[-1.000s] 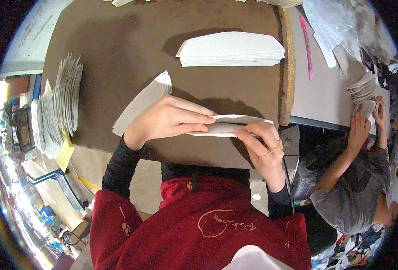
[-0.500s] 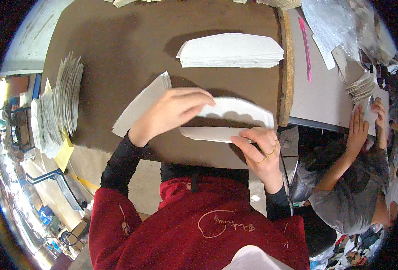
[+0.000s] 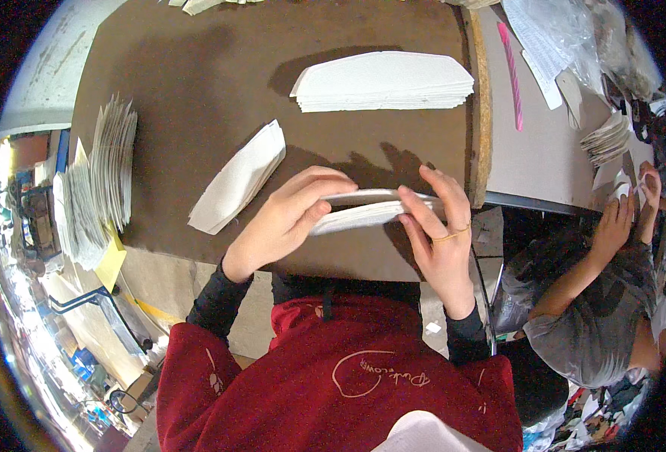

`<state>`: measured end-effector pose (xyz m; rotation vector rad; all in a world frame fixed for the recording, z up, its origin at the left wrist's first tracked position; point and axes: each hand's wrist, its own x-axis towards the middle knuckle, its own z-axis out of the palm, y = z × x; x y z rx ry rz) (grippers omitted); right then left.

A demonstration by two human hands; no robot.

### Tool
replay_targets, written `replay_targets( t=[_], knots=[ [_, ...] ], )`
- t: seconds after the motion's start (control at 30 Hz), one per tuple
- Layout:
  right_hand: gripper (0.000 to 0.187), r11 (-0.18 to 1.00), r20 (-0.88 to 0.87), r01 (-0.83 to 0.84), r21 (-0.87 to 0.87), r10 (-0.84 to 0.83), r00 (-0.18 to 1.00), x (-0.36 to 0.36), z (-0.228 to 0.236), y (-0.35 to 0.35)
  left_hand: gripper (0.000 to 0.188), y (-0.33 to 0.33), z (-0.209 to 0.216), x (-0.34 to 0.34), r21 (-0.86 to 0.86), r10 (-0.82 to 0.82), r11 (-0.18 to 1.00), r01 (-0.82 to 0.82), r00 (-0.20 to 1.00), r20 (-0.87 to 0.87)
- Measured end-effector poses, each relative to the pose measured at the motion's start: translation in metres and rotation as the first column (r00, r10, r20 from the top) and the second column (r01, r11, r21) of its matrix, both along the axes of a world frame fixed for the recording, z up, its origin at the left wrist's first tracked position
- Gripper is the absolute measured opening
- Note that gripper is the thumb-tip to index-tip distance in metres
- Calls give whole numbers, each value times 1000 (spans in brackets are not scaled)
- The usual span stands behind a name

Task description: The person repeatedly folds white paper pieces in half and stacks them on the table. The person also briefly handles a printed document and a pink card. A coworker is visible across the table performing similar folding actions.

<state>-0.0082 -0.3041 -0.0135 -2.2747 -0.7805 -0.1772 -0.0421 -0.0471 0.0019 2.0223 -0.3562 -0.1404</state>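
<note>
Over the brown table's near edge, a small bundle of white curved cut pieces (image 3: 363, 216) is held between my two hands; I cannot tell whether they are cloth or paper. My left hand (image 3: 297, 215) pinches the bundle's left end, thumb below and fingers on top. At the right end, my right hand (image 3: 442, 237) closes round it, one finger lifted and a thin yellow band on another. Just beyond my left hand lies a slanted white stack (image 3: 239, 177) of similar pieces. A larger white stack (image 3: 384, 81) rests farther back on the right.
Tall rows of pale layered pieces (image 3: 112, 162) stand at the left edge of the brown table (image 3: 197, 90). A wooden strip (image 3: 481, 113) borders its right side. Beyond it, a grey table carries a pink strip (image 3: 511, 75). There a co-worker's hands (image 3: 619, 215) handle white pieces.
The pieces between my hands, spread as two separate strips before, are now brought together into one bundle. My right hand has moved up to its right end; my left hand has lowered slightly.
</note>
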Motion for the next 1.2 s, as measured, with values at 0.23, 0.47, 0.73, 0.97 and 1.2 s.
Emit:
replay_targets(
  t=[0.23, 0.47, 0.73, 0.97, 1.2],
  knots=[
    [56, 983, -290, 145, 112, -107, 951, -3, 2, -3, 26, -23, 1, -23, -59, 262, 958, -282, 937, -233],
    [49, 998, -207, 60, 23, -54, 977, -4, 2, -9, 27, -19, 0, -18, -72, 293, 944, -323, 917, -272],
    [44, 996, -154, -36, 77, 48, 987, 2, 0, -21, 30, -33, -5, -10, -94, 318, 930, -354, 908, -272],
    [41, 969, -147, -118, 217, 152, 977, -8, -12, -35, 27, -39, -8, -3, -21, 182, 983, -181, 980, 83],
    [37, 963, -70, -61, 262, 82, 994, -27, -23, -36, 23, -30, -6, -18, 85, -67, 995, 55, 988, 140]
  ],
)
